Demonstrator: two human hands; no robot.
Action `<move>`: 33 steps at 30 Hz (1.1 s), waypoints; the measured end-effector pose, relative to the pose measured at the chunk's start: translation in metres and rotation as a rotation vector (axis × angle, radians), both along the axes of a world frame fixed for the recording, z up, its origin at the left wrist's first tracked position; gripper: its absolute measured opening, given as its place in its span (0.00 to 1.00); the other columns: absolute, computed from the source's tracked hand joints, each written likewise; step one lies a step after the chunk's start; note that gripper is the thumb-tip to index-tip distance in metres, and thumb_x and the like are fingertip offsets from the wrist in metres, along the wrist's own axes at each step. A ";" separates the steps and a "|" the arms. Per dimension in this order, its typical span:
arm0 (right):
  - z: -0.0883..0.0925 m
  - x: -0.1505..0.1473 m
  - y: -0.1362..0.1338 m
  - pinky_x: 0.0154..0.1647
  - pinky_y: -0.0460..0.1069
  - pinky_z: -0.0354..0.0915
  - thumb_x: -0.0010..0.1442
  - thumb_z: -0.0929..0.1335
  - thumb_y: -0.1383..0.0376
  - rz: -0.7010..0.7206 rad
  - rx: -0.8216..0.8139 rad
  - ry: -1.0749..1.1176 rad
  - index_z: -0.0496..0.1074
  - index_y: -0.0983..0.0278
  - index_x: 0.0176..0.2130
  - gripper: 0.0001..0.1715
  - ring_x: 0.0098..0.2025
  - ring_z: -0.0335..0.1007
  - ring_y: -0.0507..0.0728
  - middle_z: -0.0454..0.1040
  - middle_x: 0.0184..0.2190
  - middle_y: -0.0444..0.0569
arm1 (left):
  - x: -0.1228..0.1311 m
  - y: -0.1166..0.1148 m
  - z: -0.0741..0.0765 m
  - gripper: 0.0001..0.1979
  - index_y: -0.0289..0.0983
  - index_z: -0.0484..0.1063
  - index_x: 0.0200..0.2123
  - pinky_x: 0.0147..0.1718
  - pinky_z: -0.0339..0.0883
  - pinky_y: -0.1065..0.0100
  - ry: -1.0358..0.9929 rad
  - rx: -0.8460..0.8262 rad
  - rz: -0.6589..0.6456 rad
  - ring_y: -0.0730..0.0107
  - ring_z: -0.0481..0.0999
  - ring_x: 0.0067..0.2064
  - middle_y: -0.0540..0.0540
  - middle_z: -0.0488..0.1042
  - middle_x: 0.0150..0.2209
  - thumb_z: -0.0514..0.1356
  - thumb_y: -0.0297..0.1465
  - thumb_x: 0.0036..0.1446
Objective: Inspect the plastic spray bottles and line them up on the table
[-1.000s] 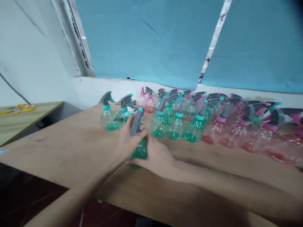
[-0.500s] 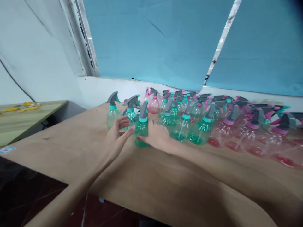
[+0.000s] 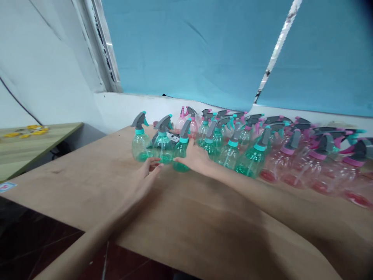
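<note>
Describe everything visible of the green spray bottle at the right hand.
The green spray bottle has a rounded, see-through body that looks like plastic, a turquoise collar and a grey trigger head with a turquoise tip. It stands roughly upright on the brown table, between other green bottles. The right hand holds its right side, thumb across the lower front. Whether it contains liquid is unclear.

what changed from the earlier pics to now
The handled bottle moved forward, away from the person, closer to the other bottles. The left hand let go of it and is now open; the right hand stays on it. The other bottles look unmoved.
</note>
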State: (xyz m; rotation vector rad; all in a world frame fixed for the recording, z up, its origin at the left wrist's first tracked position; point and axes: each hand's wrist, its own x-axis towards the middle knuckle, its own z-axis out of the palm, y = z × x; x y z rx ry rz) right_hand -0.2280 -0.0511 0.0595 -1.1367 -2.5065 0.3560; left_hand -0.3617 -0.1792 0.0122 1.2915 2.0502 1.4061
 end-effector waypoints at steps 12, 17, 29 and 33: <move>-0.003 -0.008 0.009 0.43 0.59 0.64 0.52 0.72 0.56 -0.027 0.012 0.008 0.53 0.78 0.57 0.45 0.48 0.70 0.72 0.71 0.46 0.72 | -0.011 0.014 -0.008 0.19 0.39 0.66 0.45 0.37 0.71 0.56 0.046 -0.048 -0.080 0.61 0.75 0.35 0.46 0.74 0.37 0.57 0.43 0.53; -0.004 -0.014 0.013 0.43 0.59 0.64 0.53 0.72 0.57 -0.044 0.011 0.016 0.54 0.78 0.57 0.44 0.48 0.70 0.72 0.72 0.45 0.72 | -0.007 0.013 -0.009 0.20 0.38 0.65 0.46 0.35 0.72 0.59 0.012 -0.042 -0.103 0.58 0.75 0.40 0.44 0.73 0.38 0.57 0.42 0.53; -0.009 0.065 -0.017 0.45 0.60 0.65 0.58 0.66 0.50 0.157 0.080 0.107 0.56 0.68 0.61 0.39 0.49 0.69 0.69 0.68 0.53 0.62 | 0.002 0.012 -0.006 0.18 0.40 0.65 0.43 0.35 0.72 0.58 -0.032 -0.062 -0.133 0.59 0.75 0.38 0.46 0.72 0.36 0.58 0.41 0.51; -0.013 0.105 -0.009 0.45 0.59 0.66 0.60 0.64 0.52 0.118 0.108 0.104 0.67 0.61 0.52 0.24 0.45 0.72 0.64 0.73 0.49 0.52 | 0.001 0.015 -0.010 0.16 0.41 0.67 0.41 0.35 0.72 0.56 -0.020 -0.069 -0.160 0.56 0.76 0.38 0.46 0.73 0.36 0.59 0.41 0.50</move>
